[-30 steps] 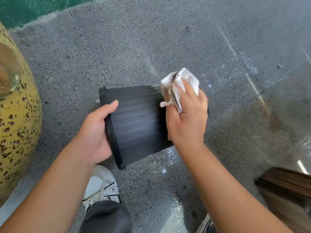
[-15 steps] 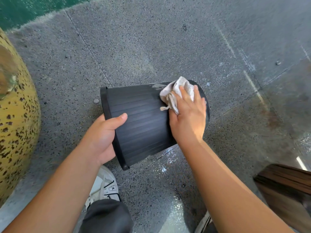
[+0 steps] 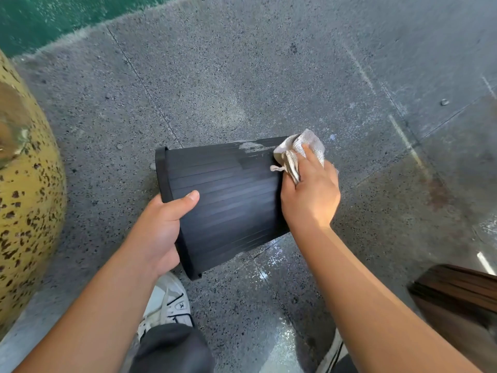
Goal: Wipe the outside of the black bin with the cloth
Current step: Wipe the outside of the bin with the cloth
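Bin [image 3: 228,200], black and ribbed along its length, is held tipped on its side above the speckled grey floor [image 3: 242,76], its rim pointing to the person's left and its narrower base end to the right. The left hand [image 3: 158,230] grips the bin at the rim, thumb laid across the ribbed outer wall and the other fingers hidden behind or inside the opening, so the bin sits just to the right of that palm. The right hand [image 3: 309,195] is at the opposite, base end, its fingers curled round a bunched whitish cloth [image 3: 298,152] and pressing it against the upper far corner of the bin's outside. A loose frayed tail of the cloth hangs out beside the thumb and lies on the ribbed wall. Just left of the cloth, on the top edge of the bin, a pale smeared patch [image 3: 252,146] shows on the black plastic. The bin thus lies between the two hands, both touching it.

Below the bin a white sneaker [image 3: 166,302] stands on the floor, with a dark trouser leg [image 3: 172,348] under it. A large yellow object with dark spots [image 3: 24,197] fills the left edge, a green strip [image 3: 53,17] runs along the top left, and a dark brown wooden thing [image 3: 457,292] sits at the lower right.
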